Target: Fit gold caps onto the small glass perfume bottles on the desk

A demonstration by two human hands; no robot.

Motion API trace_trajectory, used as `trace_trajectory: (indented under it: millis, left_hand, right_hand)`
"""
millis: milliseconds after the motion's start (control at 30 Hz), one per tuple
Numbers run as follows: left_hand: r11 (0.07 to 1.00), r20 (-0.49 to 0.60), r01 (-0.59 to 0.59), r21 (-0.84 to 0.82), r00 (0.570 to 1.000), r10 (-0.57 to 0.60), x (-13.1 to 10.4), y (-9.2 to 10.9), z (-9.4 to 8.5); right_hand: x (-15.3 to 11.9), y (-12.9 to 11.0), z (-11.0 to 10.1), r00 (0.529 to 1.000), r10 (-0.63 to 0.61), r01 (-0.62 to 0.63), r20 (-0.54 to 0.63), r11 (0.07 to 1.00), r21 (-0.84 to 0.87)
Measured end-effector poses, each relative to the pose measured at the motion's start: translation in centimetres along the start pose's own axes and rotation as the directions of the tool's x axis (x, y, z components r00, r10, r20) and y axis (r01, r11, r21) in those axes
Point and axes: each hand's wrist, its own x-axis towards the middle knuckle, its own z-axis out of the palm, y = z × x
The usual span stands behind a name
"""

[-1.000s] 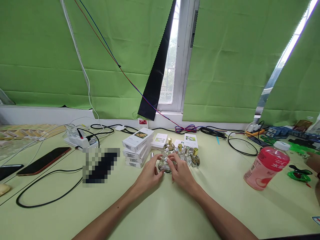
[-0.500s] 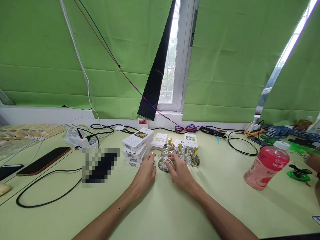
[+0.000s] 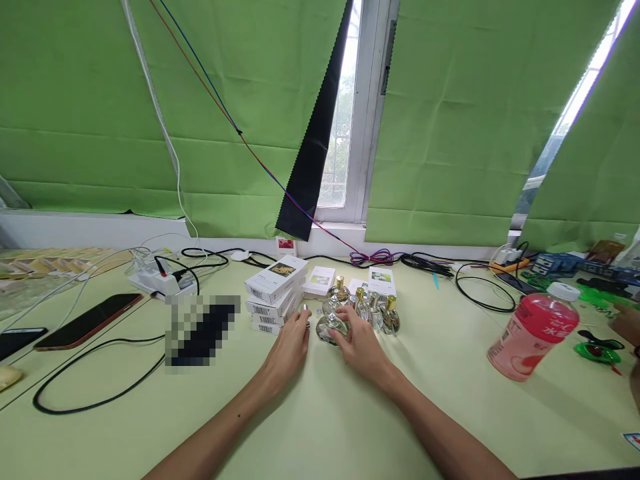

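Fingers of my right hand (image 3: 357,340) are closed on a small clear glass bottle (image 3: 328,329) standing on the table. My left hand (image 3: 291,340) is bent beside a stack of white boxes (image 3: 273,293); a small silver cap (image 3: 304,308) shows at its fingertips, and the rest of what it holds is hidden behind the fingers. Several glass bottles with gold or silver caps (image 3: 389,317) stand just beyond and to the right of my right hand. White boxes with green pictures (image 3: 382,281) lie behind them.
On the right stands a pink drink bottle (image 3: 533,333), with a green item (image 3: 597,352) beyond it and another person's hand (image 3: 627,323) at the edge. Leftward are a phone (image 3: 90,321), a power strip (image 3: 163,283) and looped black cable (image 3: 100,411). Cables run along the wall.
My right hand's fingers have moved slightly against the small bottle. The silver cap shows more clearly at my left hand's fingertips.
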Motion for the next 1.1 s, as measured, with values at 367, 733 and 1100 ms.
trace_trajectory:
  millis: [367,733,1100]
  left_hand:
    - [0.999,0.093,0.017,0.046,0.995,-0.021,0.0,0.6,-0.4]
    - [0.994,0.086,0.034,0.107,0.995,-0.043,-0.1,1.5,-0.8]
    - [0.971,0.139,-0.063,0.230,0.990,0.031,0.9,2.0,-1.1]
  right_hand:
    - [0.0,0.1,0.0,1.000,-0.013,0.013,0.006,1.000,-0.005]
    - [0.0,-0.1,-0.1,0.999,-0.025,0.025,0.021,1.000,-0.015]
    - [0.0,0.2,0.0,0.999,-0.030,0.031,0.029,0.998,-0.048]
